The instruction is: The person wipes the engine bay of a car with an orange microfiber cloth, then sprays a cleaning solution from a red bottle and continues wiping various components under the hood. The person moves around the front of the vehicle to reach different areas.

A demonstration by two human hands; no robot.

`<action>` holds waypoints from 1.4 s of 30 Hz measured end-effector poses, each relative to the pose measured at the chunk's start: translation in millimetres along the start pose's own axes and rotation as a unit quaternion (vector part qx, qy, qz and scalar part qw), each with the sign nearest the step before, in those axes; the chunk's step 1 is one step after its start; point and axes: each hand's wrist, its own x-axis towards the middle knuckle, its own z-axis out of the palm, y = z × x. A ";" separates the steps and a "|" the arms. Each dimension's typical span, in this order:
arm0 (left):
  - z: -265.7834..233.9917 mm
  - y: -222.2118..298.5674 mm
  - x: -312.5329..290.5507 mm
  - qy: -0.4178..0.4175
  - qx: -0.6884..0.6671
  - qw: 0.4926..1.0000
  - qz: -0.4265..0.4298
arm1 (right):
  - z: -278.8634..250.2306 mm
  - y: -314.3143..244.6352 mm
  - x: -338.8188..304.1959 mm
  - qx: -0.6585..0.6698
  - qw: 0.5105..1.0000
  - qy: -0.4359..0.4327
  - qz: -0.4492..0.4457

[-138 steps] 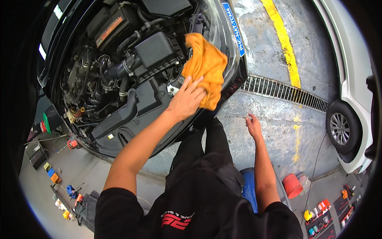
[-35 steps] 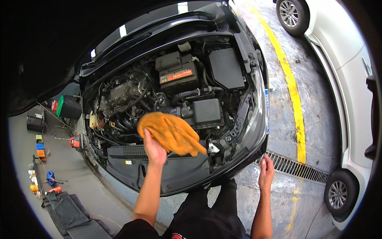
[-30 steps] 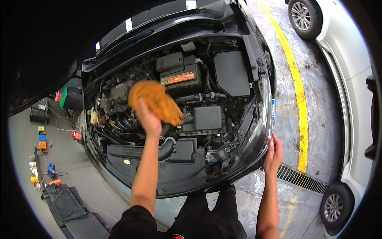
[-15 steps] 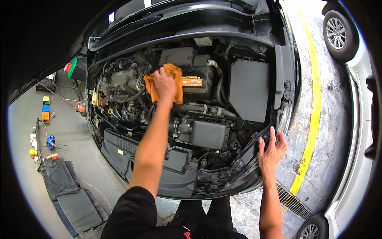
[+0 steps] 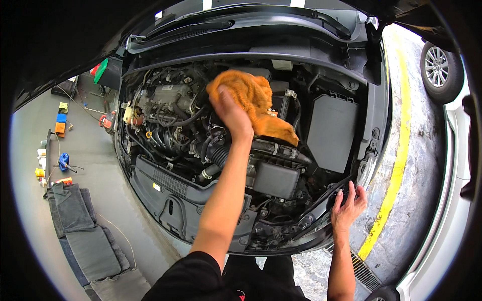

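An orange cloth (image 5: 245, 95) is in my left hand (image 5: 231, 113), stretched over the car's engine bay. The cloth is fanned out above the battery (image 5: 282, 100), hiding most of it, and one corner trails to the right. My left fingertips are partly lost in its folds. My right hand (image 5: 350, 205) is at the front right corner of the car, beside the headlight (image 5: 362, 173). Its fingers are apart and slightly bent, with nothing in them; whether they touch the edge is hard to tell.
Engine parts and hoses (image 5: 173, 100) fill the bay's left side. A black box cover (image 5: 335, 133) and an air filter housing (image 5: 276, 179) lie right of my left arm. Dark mats (image 5: 93, 246) lie on the left floor. A white car (image 5: 432, 241) stands at the right.
My left hand has swept right with the cloth, which has spread out from a bunched shape and now covers most of the battery. The right hand has stayed near the headlight.
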 end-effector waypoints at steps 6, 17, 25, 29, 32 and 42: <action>-11.7 -47.1 91.3 -0.140 0.764 0.630 0.008 | 0.8 4.9 -2.6 0.034 0.999 -0.003 0.003; -30.3 -22.7 118.2 -0.074 0.726 0.679 0.081 | -1.4 2.4 -1.4 0.012 1.000 -0.008 -0.004; 54.1 -27.3 54.0 -0.298 0.801 0.483 0.189 | 0.7 -0.6 0.7 0.007 1.000 0.002 -0.006; 17.9 -53.4 26.5 -0.294 0.671 0.608 0.307 | 0.3 -2.2 1.3 0.019 1.000 0.010 0.001; 12.7 -43.6 8.7 -0.317 0.726 0.514 0.330 | 1.7 -1.4 1.9 0.029 0.999 0.034 -0.024; 20.0 -52.0 -3.2 -0.380 0.725 0.528 0.226 | -2.6 -1.8 3.6 0.005 1.000 0.017 -0.022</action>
